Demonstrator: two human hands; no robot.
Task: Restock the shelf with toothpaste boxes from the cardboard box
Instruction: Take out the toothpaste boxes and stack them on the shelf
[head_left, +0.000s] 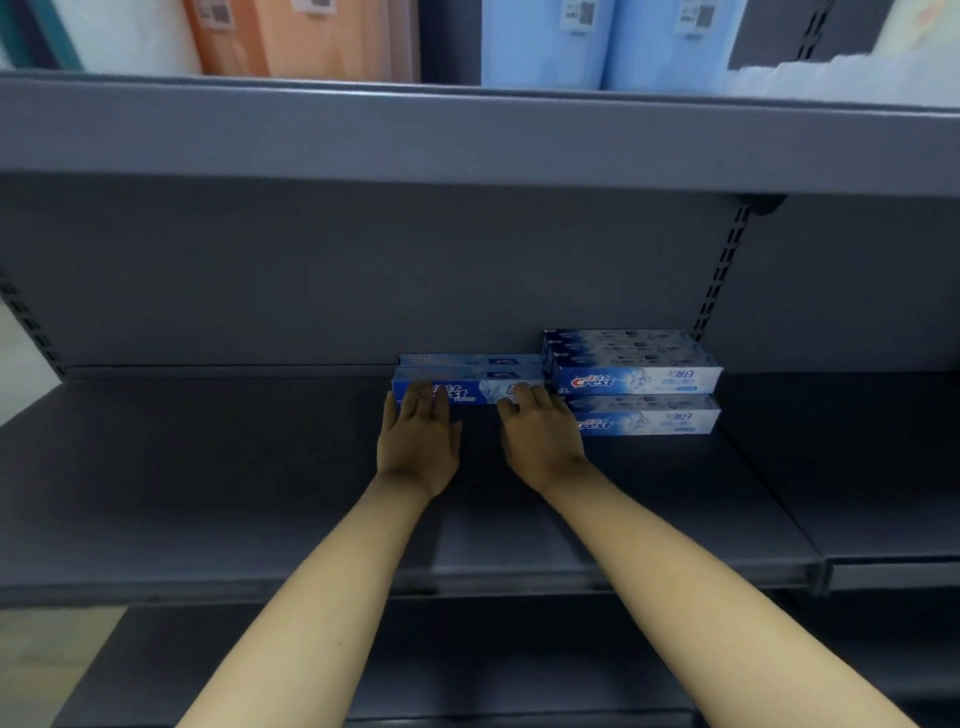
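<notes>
Both hands (480, 441) flat, fingertips against the toothpaste box (470, 391).

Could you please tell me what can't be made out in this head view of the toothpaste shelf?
- Cardboard box: nowhere in the head view.
- Low toothpaste boxes: front print partly covered by the left hand and right hand, and motion-blurred.
- Taller stack of toothpaste boxes: how many rows lie behind is hidden by the front boxes.
- Price tags above: too blurred to read.
- Packs on the upper shelf: cut off by the top edge.
</notes>
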